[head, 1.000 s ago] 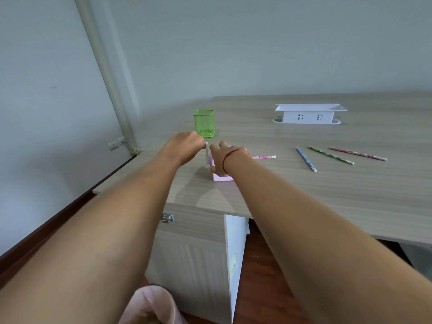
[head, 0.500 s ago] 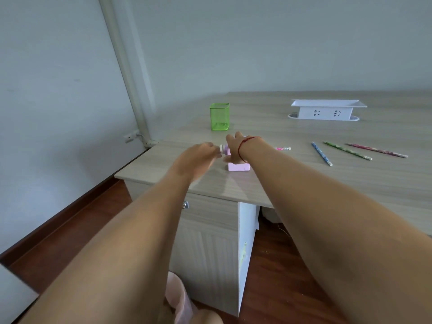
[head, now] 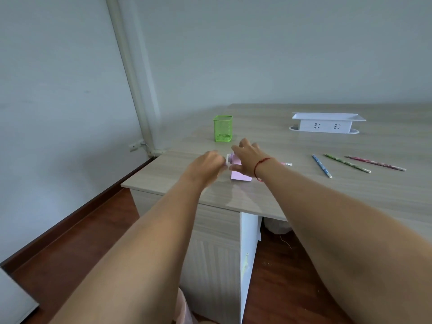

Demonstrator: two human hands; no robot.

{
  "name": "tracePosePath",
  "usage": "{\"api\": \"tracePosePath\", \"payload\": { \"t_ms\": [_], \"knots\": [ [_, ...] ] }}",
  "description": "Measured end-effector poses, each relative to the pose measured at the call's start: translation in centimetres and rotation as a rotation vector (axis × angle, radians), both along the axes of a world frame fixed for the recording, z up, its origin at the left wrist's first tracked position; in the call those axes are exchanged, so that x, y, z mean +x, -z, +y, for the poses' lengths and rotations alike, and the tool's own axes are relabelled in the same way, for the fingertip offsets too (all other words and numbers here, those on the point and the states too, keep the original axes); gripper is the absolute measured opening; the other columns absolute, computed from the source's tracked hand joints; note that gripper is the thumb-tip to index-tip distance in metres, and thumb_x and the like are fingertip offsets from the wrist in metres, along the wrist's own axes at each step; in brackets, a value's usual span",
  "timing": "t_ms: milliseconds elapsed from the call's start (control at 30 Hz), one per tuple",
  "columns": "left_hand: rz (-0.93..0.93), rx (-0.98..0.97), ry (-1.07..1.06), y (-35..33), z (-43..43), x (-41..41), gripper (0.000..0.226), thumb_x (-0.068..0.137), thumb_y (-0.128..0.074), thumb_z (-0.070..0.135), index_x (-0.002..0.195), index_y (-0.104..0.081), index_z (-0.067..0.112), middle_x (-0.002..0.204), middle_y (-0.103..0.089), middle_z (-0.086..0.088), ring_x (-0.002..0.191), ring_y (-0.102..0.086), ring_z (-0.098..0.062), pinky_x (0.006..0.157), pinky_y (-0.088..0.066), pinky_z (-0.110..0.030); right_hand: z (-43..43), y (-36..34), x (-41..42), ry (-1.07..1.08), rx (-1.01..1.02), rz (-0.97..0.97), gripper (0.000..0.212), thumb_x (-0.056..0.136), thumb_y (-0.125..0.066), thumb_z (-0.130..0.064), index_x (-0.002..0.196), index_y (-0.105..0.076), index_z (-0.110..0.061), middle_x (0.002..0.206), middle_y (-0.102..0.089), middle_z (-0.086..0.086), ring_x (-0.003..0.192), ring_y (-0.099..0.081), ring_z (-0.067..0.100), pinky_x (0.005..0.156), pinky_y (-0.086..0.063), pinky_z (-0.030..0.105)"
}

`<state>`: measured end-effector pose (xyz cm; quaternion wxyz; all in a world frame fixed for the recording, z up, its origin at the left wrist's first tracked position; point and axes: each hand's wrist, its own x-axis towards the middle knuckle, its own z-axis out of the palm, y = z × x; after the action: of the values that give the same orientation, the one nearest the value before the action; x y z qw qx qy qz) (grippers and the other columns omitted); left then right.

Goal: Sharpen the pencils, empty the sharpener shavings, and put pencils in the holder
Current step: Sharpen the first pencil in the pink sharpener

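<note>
- Head view gives us the pale wood-grain desk (head: 304,202), with both our bare arms reaching to its near left corner.
- Our right hand (head: 247,157), a red string bracelet (head: 260,168) at its wrist, lies over the top of the pink box-shaped plastic sharpener (head: 240,176). Its fingers drape over the far side and its thumb presses the near side, so it grips the body.
- Our left hand (head: 208,164) sits just left of the sharpener, fingers curled in around the white crank (head: 228,160) on that end.
- A pink-ended pencil (head: 287,164) pokes out to the right from behind our right wrist. Its other end is hidden, so we cannot tell whether it sits in the sharpener.
- The green square mesh pencil holder (head: 222,128) stands upright just beyond both hands, apart from them.
- Well to the right of the hands, three pencils lie flat and side by side: a blue patterned pencil (head: 321,166), a green patterned pencil (head: 347,163) and a red patterned pencil (head: 374,163).
- A white plastic socket box (head: 327,123) stands at the back right.
</note>
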<state>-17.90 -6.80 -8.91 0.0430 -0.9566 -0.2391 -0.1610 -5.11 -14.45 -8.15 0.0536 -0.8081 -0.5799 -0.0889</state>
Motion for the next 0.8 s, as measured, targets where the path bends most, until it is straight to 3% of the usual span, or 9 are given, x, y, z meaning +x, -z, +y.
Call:
{"api": "tracePosePath", "payload": {
  "t_ms": [233, 367, 533, 800],
  "knots": [
    [-0.112, -0.024, 0.052, 0.6, -1.2, -0.3, 0.025, 0.094, -0.052, 0.020, 0.089, -0.063, -0.002, 0.096, -0.063, -0.021, 0.094, -0.058, -0.036, 0.075, -0.038, -0.038, -0.2, 0.7, 0.0, 0.008, -0.008, -0.005, 0.054, 0.096, -0.049, -0.036, 0.136, -0.036, -0.002, 0.138, -0.045, 0.015, 0.125, -0.047, 0.030, 0.104, -0.033, 0.037],
    [-0.001, 0.025, 0.008, 1.1, -1.5, -0.6, 0.028, 0.098, -0.045, 0.017, 0.098, -0.064, -0.003, 0.099, -0.064, -0.025, 0.097, -0.058, -0.040, 0.075, -0.040, -0.041, 0.4, 1.7, -0.7, 0.059, -0.015, -0.013, 0.057, 0.094, -0.050, -0.040, 0.137, -0.034, -0.007, 0.142, -0.040, 0.012, 0.126, -0.046, 0.035, 0.103, -0.036, 0.040],
    [0.012, 0.054, -0.003, 2.0, -1.5, -1.0, 0.026, 0.100, -0.042, 0.016, 0.108, -0.063, 0.003, 0.099, -0.064, -0.024, 0.095, -0.059, -0.044, 0.073, -0.042, -0.043, 0.3, 2.4, -0.9, 0.068, 0.075, -0.003, 0.053, 0.094, -0.044, -0.039, 0.137, -0.034, -0.009, 0.143, -0.037, 0.011, 0.126, -0.041, 0.038, 0.102, -0.036, 0.040],
    [0.124, -0.070, 0.032, 2.5, -0.4, -0.6, 0.027, 0.099, -0.044, 0.017, 0.101, -0.063, -0.001, 0.098, -0.066, -0.024, 0.093, -0.060, -0.040, 0.076, -0.044, -0.039, 0.2, 2.2, -0.8, 0.048, 0.097, -0.008, 0.052, 0.094, -0.042, -0.040, 0.137, -0.037, -0.010, 0.140, -0.041, 0.013, 0.122, -0.045, 0.038, 0.099, -0.039, 0.041]
  ]
}}
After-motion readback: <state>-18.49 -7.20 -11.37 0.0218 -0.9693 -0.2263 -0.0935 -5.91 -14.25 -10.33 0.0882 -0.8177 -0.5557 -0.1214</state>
